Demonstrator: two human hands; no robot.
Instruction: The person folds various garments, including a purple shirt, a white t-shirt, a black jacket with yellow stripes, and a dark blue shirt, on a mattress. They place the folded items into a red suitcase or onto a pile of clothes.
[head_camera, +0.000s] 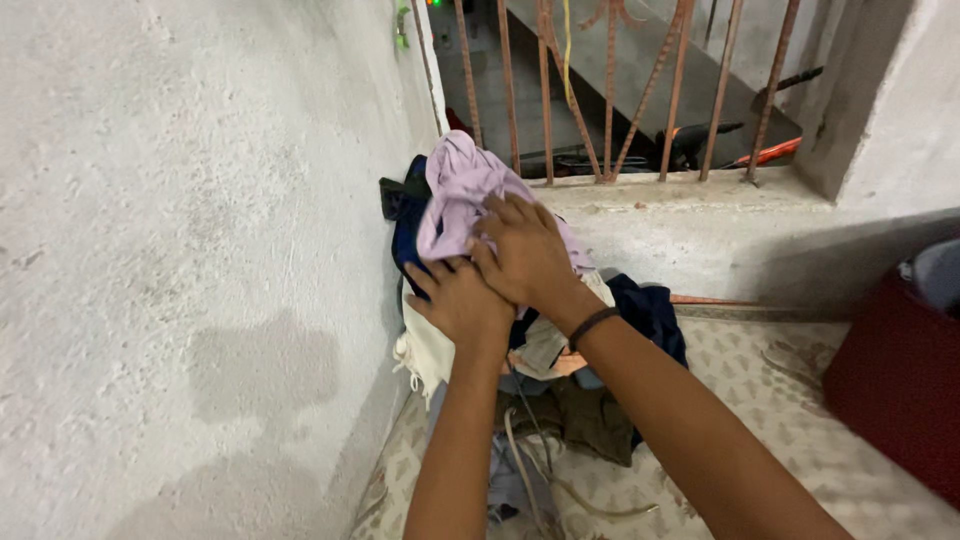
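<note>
Here, both forearms are extending forward toward the wall corner. The right hand (525, 255), a dark band at its wrist, is lying fingers-down on the lilac garment (460, 195), overlapping the left hand (458, 298), which is clutching the cloth from below. The garment is topping the clothes pile (580, 400) beside the red barred window (610, 90)

Home corner, rough plastered wall (180, 200), barred window (610, 90), heaped clothes (540, 370) on patterned bedding (780, 400)
</note>
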